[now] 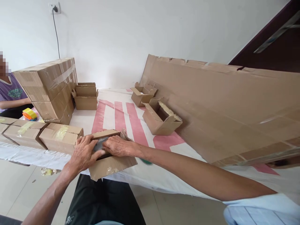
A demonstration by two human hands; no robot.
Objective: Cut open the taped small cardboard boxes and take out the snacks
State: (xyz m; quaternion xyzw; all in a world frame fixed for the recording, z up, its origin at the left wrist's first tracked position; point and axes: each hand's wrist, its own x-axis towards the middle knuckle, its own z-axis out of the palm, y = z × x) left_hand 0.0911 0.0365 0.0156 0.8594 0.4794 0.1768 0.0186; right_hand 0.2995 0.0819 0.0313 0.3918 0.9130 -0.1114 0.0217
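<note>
In front of me an open cardboard box [112,167] stands at the table's near edge, its near flap folded out towards me. Something grey and smooth [100,144] shows inside it; its kind is hard to make out. My left hand [85,153] rests at the box's left end, fingers and thumb apart, the tips at the grey thing. With fingers curled down into the box, my right hand [118,145] presses or grips the grey thing from the right. Those fingertips are hidden. A taped cardboard box [59,136] sits just left of my left hand.
More taped boxes [24,132] line the near edge leftwards. Behind them rises a box stack [52,90]; a person [14,93] sits beyond, near tape rolls [30,114]. Open boxes [85,101] [157,120] [142,95] stand farther back. A large cardboard sheet [217,109] leans at right.
</note>
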